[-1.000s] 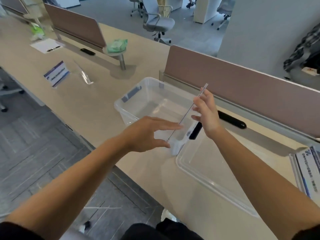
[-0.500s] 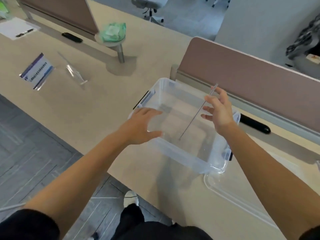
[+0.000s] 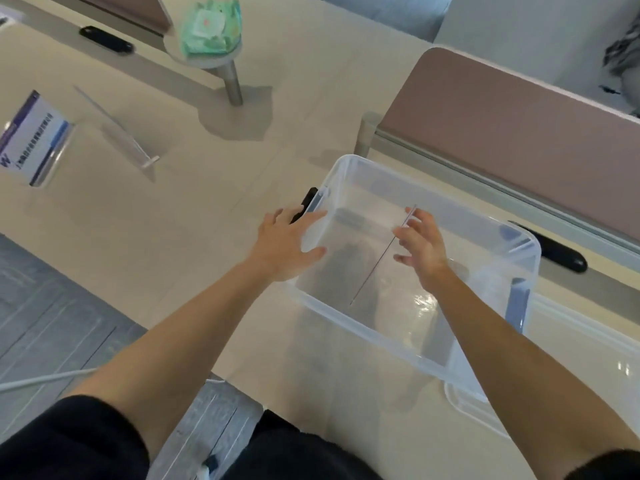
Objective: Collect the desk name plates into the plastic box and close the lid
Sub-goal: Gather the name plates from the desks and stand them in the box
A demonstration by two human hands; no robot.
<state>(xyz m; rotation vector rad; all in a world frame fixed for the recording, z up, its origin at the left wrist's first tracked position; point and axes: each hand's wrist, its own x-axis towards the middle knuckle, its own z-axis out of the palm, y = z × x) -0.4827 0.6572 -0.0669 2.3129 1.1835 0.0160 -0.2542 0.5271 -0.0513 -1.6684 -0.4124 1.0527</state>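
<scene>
Pinching a clear name plate (image 3: 381,261) edge-on in my right hand (image 3: 420,249), I am lowering it into the plastic box (image 3: 363,327); my left hand (image 3: 289,242), fingers spread, is steadying the rim. Two more plates (image 3: 34,140) are waiting on the desk (image 3: 207,209), and the lid (image 3: 588,344) is lying off beside the box.

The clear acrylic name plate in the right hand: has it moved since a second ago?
Yes. The clear acrylic name plate went from above the plastic box's right rim, by the lid, down into the clear plastic box.
</scene>
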